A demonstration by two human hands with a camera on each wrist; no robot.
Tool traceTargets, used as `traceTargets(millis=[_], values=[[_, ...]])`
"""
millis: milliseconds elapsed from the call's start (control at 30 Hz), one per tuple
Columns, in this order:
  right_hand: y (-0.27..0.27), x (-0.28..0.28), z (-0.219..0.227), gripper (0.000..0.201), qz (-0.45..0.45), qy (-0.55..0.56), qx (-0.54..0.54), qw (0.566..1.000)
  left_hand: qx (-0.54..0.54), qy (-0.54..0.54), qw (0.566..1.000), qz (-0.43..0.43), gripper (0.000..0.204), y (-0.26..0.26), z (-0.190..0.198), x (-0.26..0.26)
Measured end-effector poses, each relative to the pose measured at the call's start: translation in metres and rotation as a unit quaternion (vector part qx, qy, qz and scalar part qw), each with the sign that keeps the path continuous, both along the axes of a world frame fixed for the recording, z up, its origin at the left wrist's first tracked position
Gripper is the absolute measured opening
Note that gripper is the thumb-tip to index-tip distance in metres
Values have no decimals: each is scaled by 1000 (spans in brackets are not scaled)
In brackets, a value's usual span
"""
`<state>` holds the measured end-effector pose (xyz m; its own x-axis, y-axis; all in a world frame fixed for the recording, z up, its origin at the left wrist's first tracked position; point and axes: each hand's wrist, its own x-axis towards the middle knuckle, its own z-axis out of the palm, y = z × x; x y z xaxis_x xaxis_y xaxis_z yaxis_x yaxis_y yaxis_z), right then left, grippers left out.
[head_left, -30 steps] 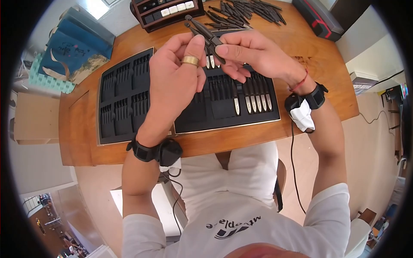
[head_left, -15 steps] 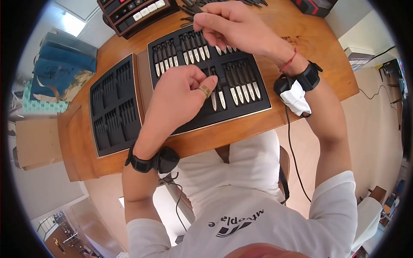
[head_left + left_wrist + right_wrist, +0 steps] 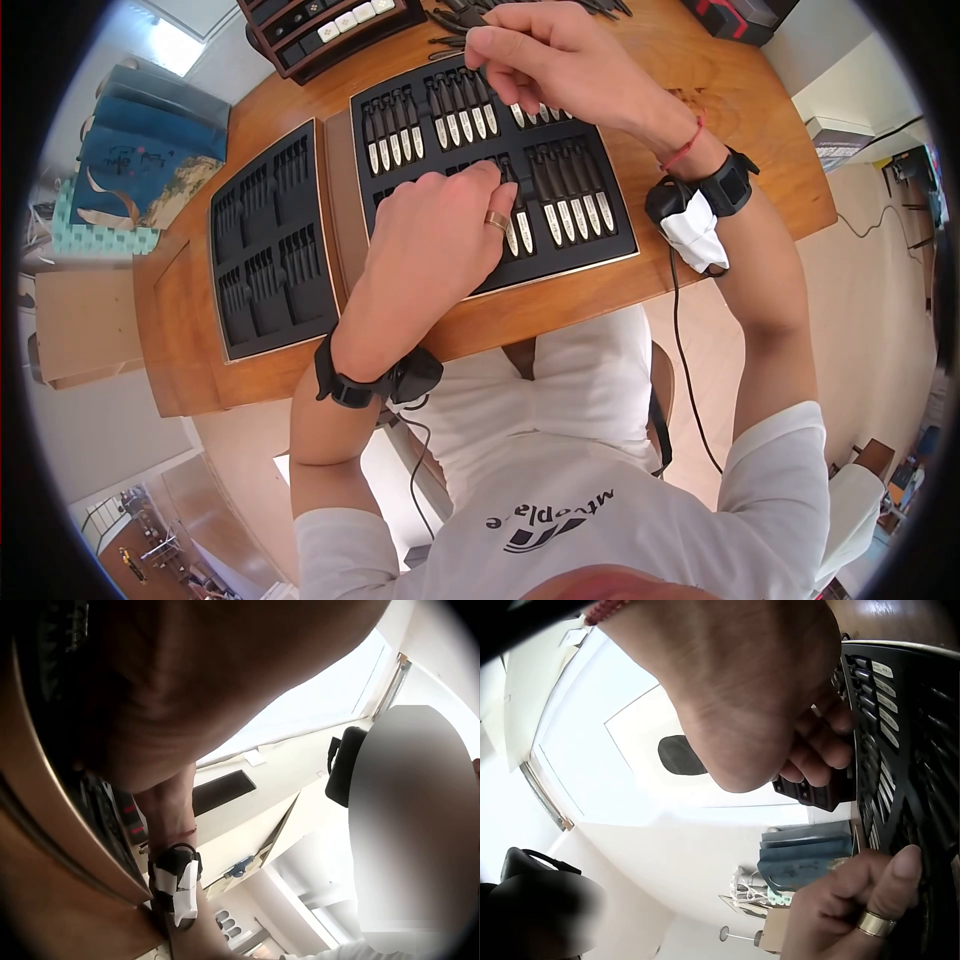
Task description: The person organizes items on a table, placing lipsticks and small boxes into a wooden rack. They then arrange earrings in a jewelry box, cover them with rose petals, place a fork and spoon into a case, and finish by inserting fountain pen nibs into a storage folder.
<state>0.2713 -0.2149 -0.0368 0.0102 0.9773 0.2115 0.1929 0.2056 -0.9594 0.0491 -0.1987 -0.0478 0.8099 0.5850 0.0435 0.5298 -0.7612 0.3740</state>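
In the head view, my left hand (image 3: pixel 435 235) is over the lower middle compartment of the open case's right half (image 3: pixel 480 150), thumb and forefinger pinched at the upper end of a dark tool (image 3: pixel 511 236) with a silver tip. The right wrist view shows this left hand (image 3: pixel 855 904) close against the case. Above the upper right compartment my right hand (image 3: pixel 565 65) is raised with curled fingers, holding dark tools (image 3: pixel 463 14) that stick out past its thumb. Dark tools with silver tips stand in rows in several compartments; my left hand hides part of the lower ones.
The case's left half (image 3: pixel 270 240) has black slotted compartments. Behind the case are a dark wooden rack (image 3: pixel 330 35) with white keys and a loose pile of dark tools. A blue bag (image 3: pixel 150 140) stands at the left, a black-and-red box (image 3: pixel 735 15) at the back right.
From being together above the case, my hands have separated. The left came down to the lower middle compartment; the right went up and back. Over the last half second the left forefinger edged right.
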Motion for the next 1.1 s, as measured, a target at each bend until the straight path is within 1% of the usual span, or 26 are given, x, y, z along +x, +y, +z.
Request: traceTargets(millis=[67,100,167,300,367,467,533,567,600,667,700,767,800,833,900,933,967,1033,1067,1100], values=[[0,0,0,29,-1,13,-9,1000,7,-62,998,-21,17,2,-4,-2],[0,0,0,29,-3,19,-8,1000,6,-62,998,-20,17,4,-2,-3],[0,0,1,29,-4,24,-8,1000,-102,-39,993,-43,14,8,7,-7],[-1,3,2,28,-12,10,6,1000,-115,-29,991,-65,14,14,7,-10],[-2,3,1,28,-6,10,11,1000,-97,-27,992,-70,14,12,7,-8],[-1,2,1,31,-16,-4,7,1000,-100,-22,993,-65,14,14,5,-9],[0,2,-2,35,-35,-52,10,998,-107,-27,992,-58,15,13,5,-8],[-1,3,-1,35,-31,-57,15,998,-116,-28,991,-56,15,14,5,-9],[-2,3,1,33,-14,-35,11,999,-110,-33,992,-53,15,17,2,-10],[-3,3,3,31,17,-5,0,1000,-213,-103,969,-73,16,25,-1,-11],[-3,2,5,31,22,-9,5,1000,-206,-108,970,-69,16,28,2,-11],[-6,-1,5,32,67,-5,-12,998,-264,-188,945,37,18,33,11,-10],[-6,-4,3,34,74,-19,-12,997,-278,-292,915,32,23,36,9,-7],[-7,-7,4,34,77,-20,-9,997,-274,-294,915,33,23,36,11,-7],[-11,-13,5,34,103,-77,-36,991,-278,-410,867,46,30,34,17,-6],[-14,-15,8,34,121,-74,-47,989,-292,-421,857,46,35,32,20,-6],[-15,-16,9,34,121,-74,-47,989,-292,-421,857,47,35,30,22,-6],[-17,-17,10,35,170,-25,-66,983,-328,-462,823,32,35,27,24,-6],[-18,-16,11,35,168,-23,-67,983,-331,-460,823,32,35,27,24,-7],[-18,-15,11,38,192,-30,-71,978,-333,-458,824,25,32,28,24,-9]])
